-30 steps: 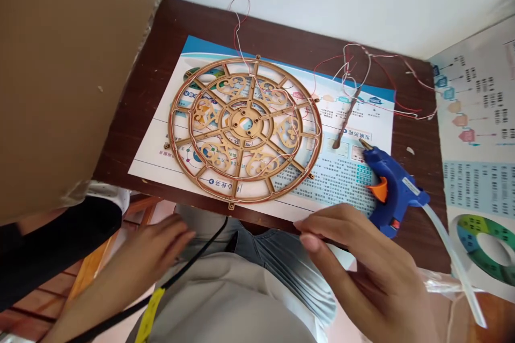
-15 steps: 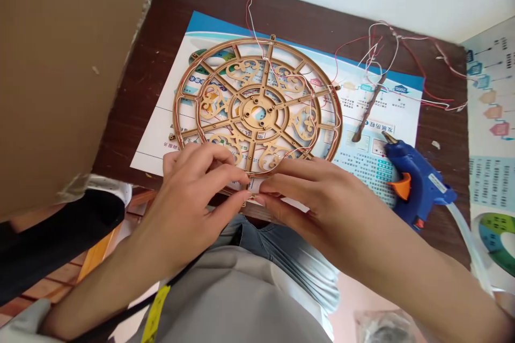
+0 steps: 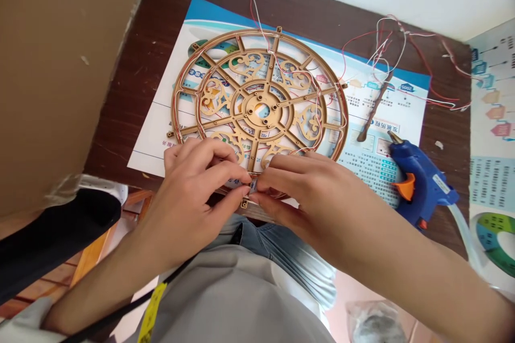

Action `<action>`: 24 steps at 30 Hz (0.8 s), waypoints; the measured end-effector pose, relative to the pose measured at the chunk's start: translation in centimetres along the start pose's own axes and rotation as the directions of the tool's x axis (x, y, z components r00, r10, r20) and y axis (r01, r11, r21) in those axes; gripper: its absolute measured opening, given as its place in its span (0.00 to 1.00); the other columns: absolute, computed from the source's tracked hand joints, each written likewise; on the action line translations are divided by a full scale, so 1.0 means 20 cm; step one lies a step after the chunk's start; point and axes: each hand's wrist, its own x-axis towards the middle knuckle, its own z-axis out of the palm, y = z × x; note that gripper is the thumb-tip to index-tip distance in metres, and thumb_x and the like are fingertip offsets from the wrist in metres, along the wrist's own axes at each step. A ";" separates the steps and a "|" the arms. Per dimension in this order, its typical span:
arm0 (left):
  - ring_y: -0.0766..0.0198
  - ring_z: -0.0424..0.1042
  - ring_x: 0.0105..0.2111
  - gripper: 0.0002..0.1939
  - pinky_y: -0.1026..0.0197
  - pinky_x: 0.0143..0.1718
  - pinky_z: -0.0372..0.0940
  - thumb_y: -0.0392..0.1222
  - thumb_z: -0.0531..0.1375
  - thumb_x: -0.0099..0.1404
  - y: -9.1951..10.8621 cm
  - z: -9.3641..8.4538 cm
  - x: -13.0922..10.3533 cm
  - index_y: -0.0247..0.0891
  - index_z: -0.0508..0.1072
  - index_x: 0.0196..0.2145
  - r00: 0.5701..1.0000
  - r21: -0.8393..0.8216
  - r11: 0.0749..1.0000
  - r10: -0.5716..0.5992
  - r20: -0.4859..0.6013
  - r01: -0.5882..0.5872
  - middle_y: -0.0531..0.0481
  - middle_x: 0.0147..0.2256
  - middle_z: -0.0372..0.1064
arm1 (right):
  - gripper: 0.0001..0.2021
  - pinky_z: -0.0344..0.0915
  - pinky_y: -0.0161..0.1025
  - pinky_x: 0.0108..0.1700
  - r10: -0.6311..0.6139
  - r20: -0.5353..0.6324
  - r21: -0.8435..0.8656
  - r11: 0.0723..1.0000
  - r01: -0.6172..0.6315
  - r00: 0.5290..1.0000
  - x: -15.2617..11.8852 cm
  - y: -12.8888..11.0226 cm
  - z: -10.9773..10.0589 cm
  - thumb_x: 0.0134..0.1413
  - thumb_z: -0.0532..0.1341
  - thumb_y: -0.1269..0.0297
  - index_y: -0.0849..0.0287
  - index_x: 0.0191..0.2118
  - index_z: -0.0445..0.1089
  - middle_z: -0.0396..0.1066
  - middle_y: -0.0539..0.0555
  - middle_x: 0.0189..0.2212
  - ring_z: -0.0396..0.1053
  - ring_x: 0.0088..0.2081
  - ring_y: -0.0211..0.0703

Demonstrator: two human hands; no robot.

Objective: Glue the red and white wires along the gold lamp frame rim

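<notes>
A round gold-brown openwork frame (image 3: 263,110) lies on a printed sheet (image 3: 155,142), with thin red and white wires (image 3: 317,94) running along its rings. My left hand (image 3: 201,187) is closed at the frame's near rim, thumb and index finger pinched on the wires there. Opposite it, my right hand (image 3: 306,187) pinches the same stretch, its fingertips close to those of my left hand. The fingers hide part of the rim and the wire ends between them.
A blue glue gun (image 3: 420,179) rests at the right. Near it are a brown stick (image 3: 374,110) and loose wires (image 3: 390,45). A cardboard piece (image 3: 68,64) stands at the left, beside a person's dark sleeve or leg (image 3: 60,236). A plastic bag (image 3: 376,321) lies below.
The view has shifted slightly. My right fingers have closed in a little toward my left fingertips at the near rim. The frame looks slightly turned.
</notes>
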 end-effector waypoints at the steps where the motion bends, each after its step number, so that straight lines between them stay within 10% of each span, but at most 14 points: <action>1: 0.54 0.73 0.52 0.06 0.45 0.57 0.59 0.36 0.63 0.78 0.00 0.00 0.00 0.47 0.79 0.44 1.000 -0.008 1.000 0.001 0.007 -0.001 0.52 0.48 0.74 | 0.11 0.59 0.43 0.38 0.005 0.014 0.002 1.000 -0.005 1.000 0.01 0.00 -0.01 0.75 0.64 0.71 0.57 0.36 0.75 0.72 0.49 0.32 0.68 0.31 0.43; 24: 0.51 0.73 0.52 0.06 0.44 0.56 0.61 0.37 0.64 0.73 -0.01 -0.02 0.01 0.49 0.78 0.42 0.999 -0.022 0.999 -0.023 0.045 0.024 0.52 0.47 0.76 | 0.10 0.58 0.43 0.38 -0.004 0.020 -0.079 0.997 0.005 1.000 0.03 -0.02 -0.02 0.71 0.67 0.73 0.56 0.34 0.74 0.73 0.48 0.30 0.68 0.29 0.42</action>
